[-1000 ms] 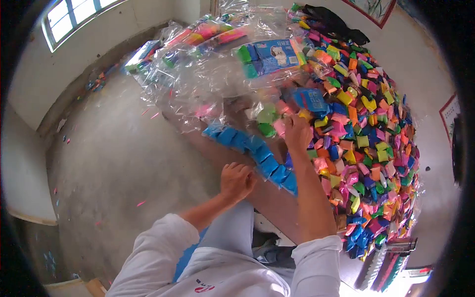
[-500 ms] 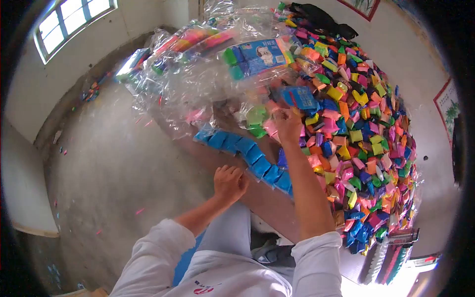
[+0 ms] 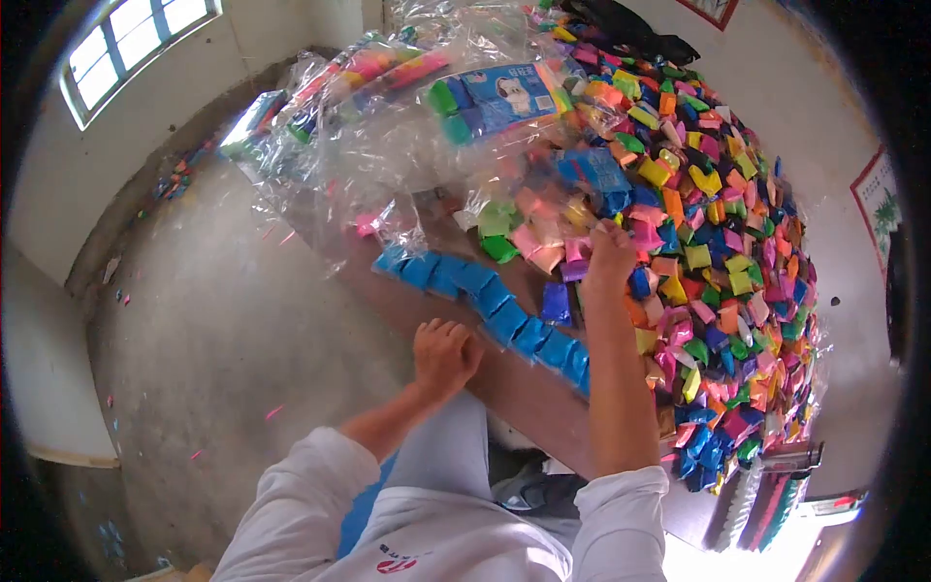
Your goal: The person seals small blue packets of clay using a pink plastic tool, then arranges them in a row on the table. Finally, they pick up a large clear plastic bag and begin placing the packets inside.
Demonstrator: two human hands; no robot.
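My right hand (image 3: 611,254) is pinched at the near edge of a clear plastic bag (image 3: 555,199), through which peach and yellow packets show. Beside its fingers lie a magenta packet (image 3: 576,260) and a dark purple one (image 3: 556,304). A curved row of joined blue packets (image 3: 504,322) runs along the table's near edge, between my two hands. My left hand (image 3: 446,357) is curled at that edge, with nothing visible in it. A blue labelled wrapper (image 3: 596,175) lies just beyond my right hand.
A large heap of small colourful packets (image 3: 718,262) covers the table's right side. Crinkled clear bags (image 3: 369,145) and a pack with a cartoon dog label (image 3: 504,97) fill the far left. A black bag (image 3: 630,34) lies at the back.
My right hand has moved right and nearer to me, drawing the clear film with it. Magenta and purple packets beneath now show more fully. My left hand has hardly moved.
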